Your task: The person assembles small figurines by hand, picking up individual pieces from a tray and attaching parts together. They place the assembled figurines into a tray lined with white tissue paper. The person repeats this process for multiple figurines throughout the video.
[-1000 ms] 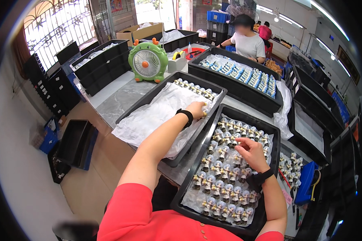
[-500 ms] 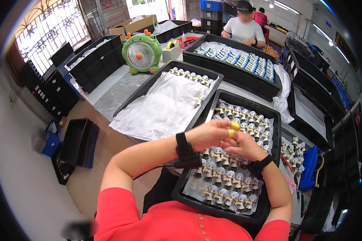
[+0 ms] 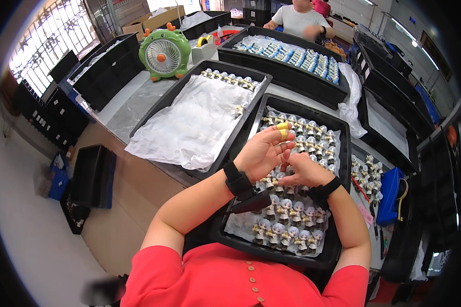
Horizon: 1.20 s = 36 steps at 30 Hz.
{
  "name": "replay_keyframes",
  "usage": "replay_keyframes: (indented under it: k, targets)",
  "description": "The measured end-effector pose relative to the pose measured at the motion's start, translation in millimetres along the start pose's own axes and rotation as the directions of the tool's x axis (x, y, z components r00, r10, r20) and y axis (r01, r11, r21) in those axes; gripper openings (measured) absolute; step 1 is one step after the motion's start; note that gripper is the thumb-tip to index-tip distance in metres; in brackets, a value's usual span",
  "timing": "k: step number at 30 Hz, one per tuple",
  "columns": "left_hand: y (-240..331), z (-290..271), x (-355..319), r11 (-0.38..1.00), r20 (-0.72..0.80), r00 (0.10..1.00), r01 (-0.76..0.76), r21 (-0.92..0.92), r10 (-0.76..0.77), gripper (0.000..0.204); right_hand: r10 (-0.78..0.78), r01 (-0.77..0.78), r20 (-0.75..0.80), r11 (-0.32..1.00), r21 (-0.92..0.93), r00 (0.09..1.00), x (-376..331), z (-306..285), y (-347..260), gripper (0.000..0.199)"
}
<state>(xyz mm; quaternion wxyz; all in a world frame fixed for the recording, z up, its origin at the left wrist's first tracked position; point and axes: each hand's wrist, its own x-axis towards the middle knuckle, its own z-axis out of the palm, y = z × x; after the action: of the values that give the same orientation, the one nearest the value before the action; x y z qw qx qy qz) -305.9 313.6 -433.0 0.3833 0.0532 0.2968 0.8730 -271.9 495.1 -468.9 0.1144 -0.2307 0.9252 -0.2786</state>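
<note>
Both my hands hover close together over a black tray (image 3: 345, 153) of small figurines. My left hand (image 3: 264, 152) has its palm turned up and its fingers loosely curled and apart, two of them wrapped in yellow tape; I see nothing held in it. My right hand (image 3: 308, 171) points left toward those fingers, thumb apart from the forefinger, with its other fingers partly hidden. Beneath stand rows of silver-haired figurines (image 3: 284, 209) in white and dark clothes, on pale lining sheet. Black bands circle both my wrists.
A second black tray (image 3: 263, 84), lined with a white sheet (image 3: 197, 120), holds several figurines along its far end. Behind lies a tray of blue-and-white pieces (image 3: 292, 57). A green fan (image 3: 164, 53) stands at left, a blue bin (image 3: 391, 197) at right. A co-worker (image 3: 299, 20) sits opposite.
The view has shifted, so trays sit higher and further left. My left hand has turned its palm more upward, and my right hand's fingers have come down beside it.
</note>
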Motion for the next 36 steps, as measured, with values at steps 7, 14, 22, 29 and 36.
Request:
replay_keyframes:
  k: [7,14,22,29,36]
  targets:
    - [-13.7,-3.5,2.3,0.996,-0.048,0.998,0.031,0.082,-0.027,0.028,0.001,0.002,0.035,0.997,-0.071,0.999,-5.1,1.5,-13.4,0.054]
    - [-19.2,7.6,-2.8,0.960,-0.183,0.972,-0.096,0.264,0.147,0.034,-0.047,0.188,-0.519,0.957,0.222,0.853,-22.9,-39.5,-33.9,0.067]
    - [-25.5,5.3,0.0,0.964,0.128,0.988,-0.113,0.240,0.084,0.044,-0.199,0.313,-0.645,0.947,0.066,0.738,-24.3,-39.1,-38.9,0.077]
    - [-24.2,8.9,-1.7,0.944,0.162,0.971,-0.210,0.255,0.173,0.052,-0.208,0.395,-0.662,0.908,0.144,0.720,-19.3,-33.8,-33.6,0.081]
    - [-27.1,8.8,-3.6,0.941,0.117,0.969,-0.239,0.240,0.217,0.051,-0.246,0.401,-0.628,0.909,0.114,0.738,-19.9,-33.6,-36.1,0.095]
